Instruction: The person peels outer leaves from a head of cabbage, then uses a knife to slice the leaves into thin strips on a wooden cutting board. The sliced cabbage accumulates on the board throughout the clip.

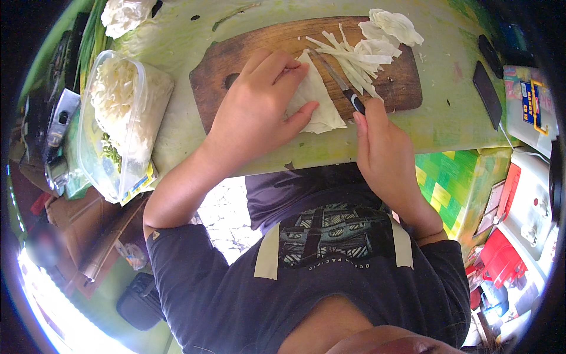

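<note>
On a dark wooden cutting board [261,42], my left hand [261,97] presses down a pale cabbage leaf piece [322,113], fingers bent over its left side. My right hand [384,137] grips a small knife [353,101] by its black and grey handle. Its blade slants up and left, lying along the leaf's right edge with the tip near the leaf's top. Beyond the blade lies a loose pile of cut cabbage strips [353,62]. Several larger cabbage leaf pieces [393,27] rest at the board's upper right corner, partly over its edge.
A clear plastic container [163,86] of shredded cabbage [115,88] stands at the left, with chopped greens at its lower end. A cabbage portion [124,17] sits behind it. A dark phone [487,95] and a plastic box [530,106] are at the table's right.
</note>
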